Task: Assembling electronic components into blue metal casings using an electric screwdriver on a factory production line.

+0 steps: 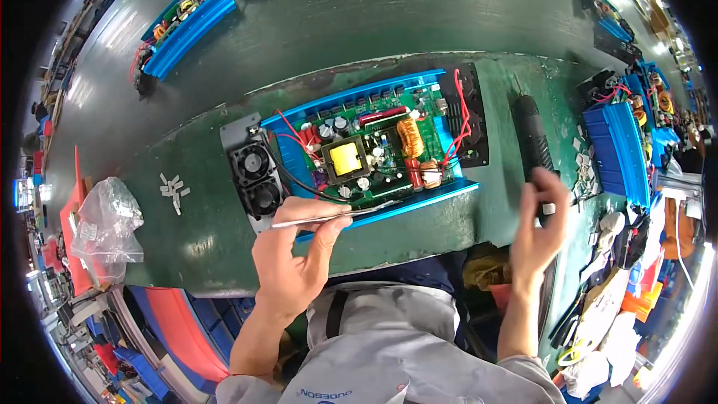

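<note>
My left hand (pixel 290 262) is closed on metal tweezers (pixel 318 218), whose tip points right, over the near edge of a blue metal housing (pixel 419 198). A green circuit board (pixel 385 146) lies in the housing, carrying a yellow-topped transformer (pixel 345 159), a copper coil (pixel 410 137) and red wires. A grey end plate with two black fans (pixel 254 168) is at its left, and a black end plate (pixel 471 112) at its right. My right hand (pixel 538 232), slightly blurred, has its fingers apart near the lower end of a black electric screwdriver (pixel 532 133).
Small white pieces (pixel 175 190) lie on the left, near a clear plastic bag (pixel 111 221). Several small parts (pixel 585 168) are scattered right of the screwdriver, before stacked blue housings (pixel 621 146). Another blue unit (pixel 188 26) sits at far left.
</note>
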`<action>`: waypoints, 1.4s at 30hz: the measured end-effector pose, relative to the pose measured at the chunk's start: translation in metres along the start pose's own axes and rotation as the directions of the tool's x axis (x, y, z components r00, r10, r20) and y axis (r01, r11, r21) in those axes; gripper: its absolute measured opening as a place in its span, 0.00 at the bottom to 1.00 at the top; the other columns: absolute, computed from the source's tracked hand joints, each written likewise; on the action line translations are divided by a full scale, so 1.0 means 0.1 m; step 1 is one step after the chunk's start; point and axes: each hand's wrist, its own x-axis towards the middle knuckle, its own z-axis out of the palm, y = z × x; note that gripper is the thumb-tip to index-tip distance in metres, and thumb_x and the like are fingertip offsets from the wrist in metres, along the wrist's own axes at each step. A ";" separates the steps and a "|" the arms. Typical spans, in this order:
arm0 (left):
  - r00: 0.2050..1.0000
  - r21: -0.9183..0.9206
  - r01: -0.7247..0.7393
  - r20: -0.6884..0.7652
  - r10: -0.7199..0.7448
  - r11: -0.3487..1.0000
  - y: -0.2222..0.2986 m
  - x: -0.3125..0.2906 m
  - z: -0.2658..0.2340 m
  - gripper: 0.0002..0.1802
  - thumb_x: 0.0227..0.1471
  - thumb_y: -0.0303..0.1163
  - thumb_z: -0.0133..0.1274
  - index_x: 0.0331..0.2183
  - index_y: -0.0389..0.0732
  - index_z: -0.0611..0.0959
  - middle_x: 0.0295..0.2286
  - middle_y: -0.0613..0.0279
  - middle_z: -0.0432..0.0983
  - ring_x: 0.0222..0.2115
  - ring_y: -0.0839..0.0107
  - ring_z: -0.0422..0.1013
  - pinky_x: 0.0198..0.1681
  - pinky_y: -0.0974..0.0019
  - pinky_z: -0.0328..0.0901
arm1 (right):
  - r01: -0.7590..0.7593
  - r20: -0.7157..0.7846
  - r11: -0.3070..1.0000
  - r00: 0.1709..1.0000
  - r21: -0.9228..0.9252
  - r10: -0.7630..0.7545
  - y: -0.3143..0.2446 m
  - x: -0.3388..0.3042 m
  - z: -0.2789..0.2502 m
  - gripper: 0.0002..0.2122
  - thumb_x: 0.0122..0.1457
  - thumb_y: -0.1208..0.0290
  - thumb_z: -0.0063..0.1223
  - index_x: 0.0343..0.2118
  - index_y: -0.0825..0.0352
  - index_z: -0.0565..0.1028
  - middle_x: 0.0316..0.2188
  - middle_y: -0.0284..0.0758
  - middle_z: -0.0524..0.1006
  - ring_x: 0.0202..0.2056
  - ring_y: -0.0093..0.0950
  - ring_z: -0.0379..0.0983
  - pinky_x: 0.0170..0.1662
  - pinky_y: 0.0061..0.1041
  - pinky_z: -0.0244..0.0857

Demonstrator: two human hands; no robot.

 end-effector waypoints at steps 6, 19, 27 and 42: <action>0.959 0.211 -0.283 0.090 0.270 0.936 -0.04 0.13 0.12 0.08 0.55 0.18 0.57 0.38 0.32 0.78 0.33 0.51 0.81 0.32 0.63 0.77 0.36 0.67 0.73 | -0.078 0.009 0.951 0.996 -0.300 0.084 0.47 0.04 -0.20 0.19 0.62 0.70 0.59 0.56 0.65 0.73 0.47 0.40 0.76 0.44 0.34 0.71 0.44 0.29 0.67; 0.952 0.337 -0.303 0.140 0.271 0.892 -0.08 0.11 0.20 0.08 0.55 0.13 0.53 0.39 0.30 0.75 0.34 0.48 0.79 0.31 0.66 0.76 0.37 0.68 0.72 | -0.900 0.779 0.384 0.388 0.206 0.492 0.11 -1.37 -0.53 0.18 0.50 0.78 0.60 0.45 0.67 0.69 0.28 0.26 0.70 0.28 0.16 0.65 0.32 0.18 0.62; 0.962 0.362 -0.272 0.095 0.255 0.892 -0.13 0.10 0.27 0.10 0.54 0.12 0.54 0.40 0.29 0.75 0.35 0.47 0.79 0.30 0.65 0.76 0.33 0.69 0.72 | -0.709 0.855 0.663 0.477 0.238 0.203 -0.10 -1.72 -0.28 0.26 0.54 0.69 0.64 0.54 0.68 0.66 0.31 0.49 0.78 0.33 0.45 0.79 0.38 0.36 0.71; 0.964 0.404 -0.267 0.104 0.246 0.875 -0.13 0.08 0.26 0.09 0.60 0.17 0.52 0.42 0.28 0.73 0.36 0.44 0.78 0.29 0.68 0.76 0.32 0.71 0.72 | -0.684 0.812 0.599 0.576 0.417 0.092 -0.04 -1.72 -0.15 0.20 0.69 0.62 0.36 0.55 0.72 0.65 0.26 0.47 0.75 0.27 0.43 0.74 0.34 0.40 0.66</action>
